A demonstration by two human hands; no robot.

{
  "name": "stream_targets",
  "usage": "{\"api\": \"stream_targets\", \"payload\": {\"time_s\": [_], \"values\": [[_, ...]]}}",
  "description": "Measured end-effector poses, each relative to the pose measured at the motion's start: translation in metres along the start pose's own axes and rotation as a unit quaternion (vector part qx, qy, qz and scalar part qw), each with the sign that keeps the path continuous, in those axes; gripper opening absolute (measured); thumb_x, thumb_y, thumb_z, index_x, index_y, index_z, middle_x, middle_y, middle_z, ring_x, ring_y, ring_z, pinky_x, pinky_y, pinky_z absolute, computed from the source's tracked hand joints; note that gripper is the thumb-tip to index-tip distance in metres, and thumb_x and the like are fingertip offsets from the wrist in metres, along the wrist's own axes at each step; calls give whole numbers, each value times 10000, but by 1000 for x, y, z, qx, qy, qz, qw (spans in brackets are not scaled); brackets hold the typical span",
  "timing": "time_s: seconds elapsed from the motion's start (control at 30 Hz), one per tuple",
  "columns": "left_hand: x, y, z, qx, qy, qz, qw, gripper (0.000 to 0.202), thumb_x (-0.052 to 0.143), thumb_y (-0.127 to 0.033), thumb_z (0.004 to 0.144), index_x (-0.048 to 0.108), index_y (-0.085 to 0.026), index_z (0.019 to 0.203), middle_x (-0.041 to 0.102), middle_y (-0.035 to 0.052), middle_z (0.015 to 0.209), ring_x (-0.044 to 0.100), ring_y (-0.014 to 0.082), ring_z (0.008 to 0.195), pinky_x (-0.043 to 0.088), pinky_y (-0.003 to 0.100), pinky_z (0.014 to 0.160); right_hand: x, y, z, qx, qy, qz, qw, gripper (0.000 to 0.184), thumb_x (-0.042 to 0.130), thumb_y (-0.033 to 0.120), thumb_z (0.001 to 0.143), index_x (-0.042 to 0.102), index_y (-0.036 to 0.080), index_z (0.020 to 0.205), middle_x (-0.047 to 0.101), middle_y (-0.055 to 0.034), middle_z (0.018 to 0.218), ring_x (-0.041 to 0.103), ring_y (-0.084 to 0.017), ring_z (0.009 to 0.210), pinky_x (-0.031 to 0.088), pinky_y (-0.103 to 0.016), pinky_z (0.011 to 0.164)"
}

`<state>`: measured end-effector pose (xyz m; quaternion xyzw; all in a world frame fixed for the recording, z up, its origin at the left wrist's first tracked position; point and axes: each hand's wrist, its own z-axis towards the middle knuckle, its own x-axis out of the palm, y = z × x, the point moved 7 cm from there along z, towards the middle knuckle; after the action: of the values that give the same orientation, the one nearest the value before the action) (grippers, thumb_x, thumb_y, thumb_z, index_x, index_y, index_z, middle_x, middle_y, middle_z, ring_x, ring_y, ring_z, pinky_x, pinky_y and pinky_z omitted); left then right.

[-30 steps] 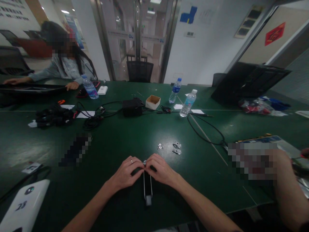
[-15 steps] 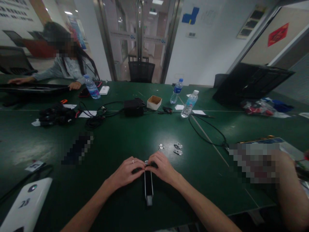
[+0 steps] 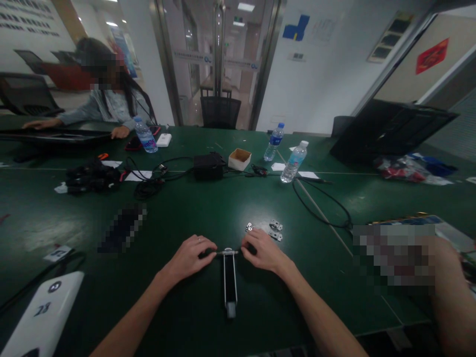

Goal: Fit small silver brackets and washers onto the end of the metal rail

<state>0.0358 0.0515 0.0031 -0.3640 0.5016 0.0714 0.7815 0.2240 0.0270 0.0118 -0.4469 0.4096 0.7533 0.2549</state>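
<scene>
Left hand (image 3: 193,255) pinches the pin (image 3: 226,252) capping the black bar (image 3: 230,282), flat on the counter (image 3: 178,213). Right hand (image 3: 262,250) meets the pin's other end, grip impossible to tell. Washers (image 3: 248,227) and plates (image 3: 275,231) crowd in at one o'clock.

Small metal parts (image 3: 265,229) crowd the right hand (image 3: 262,250) — left stays open.
</scene>
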Motion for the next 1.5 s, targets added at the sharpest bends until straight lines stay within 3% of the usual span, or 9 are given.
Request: {"api": "stream_targets", "payload": {"time_s": [0.33,0.9,1.17,1.3,1.5], "values": [[7,-5,3,-12,25,5,1000,171,561,-250,916,682,-183,1018,678,29,873,577,156,711,418,268,661,9,6,2,11,62,11,998,35,600,151,783,610,184,778,593,-18,744,540,-170,746,415,-304,740],[10,-7,3,-16,29,-5,999,212,506,-303,962,649,-184,1062,654,26,861,569,157,703,429,272,651,8,6,2,-1,43,21,999,33,597,158,805,597,189,792,586,-13,754,537,-165,745,420,-301,732],[11,-3,2,-34,42,-9,999,224,561,-274,917,642,-183,1105,653,37,919,575,158,725,437,265,655,-9,-33,-3,113,-66,-56,990,190,496,170,883,610,168,1034,606,-117,1011,523,-255,969,432,-399,859],[8,-7,3,-26,38,-5,999,229,538,-294,929,644,-182,1098,661,38,918,574,157,719,441,265,660,-5,-50,-7,145,-57,-100,983,291,502,170,880,589,173,1158,573,-142,1110,494,-285,1044,426,-430,907],[7,-7,3,-29,35,4,999,237,542,-301,931,644,-182,1107,671,45,949,580,156,729,447,259,659,0,-49,-10,148,-41,-125,980,347,481,190,908,572,232,1241,559,-139,1150,486,-299,1046,421,-464,903]]}}
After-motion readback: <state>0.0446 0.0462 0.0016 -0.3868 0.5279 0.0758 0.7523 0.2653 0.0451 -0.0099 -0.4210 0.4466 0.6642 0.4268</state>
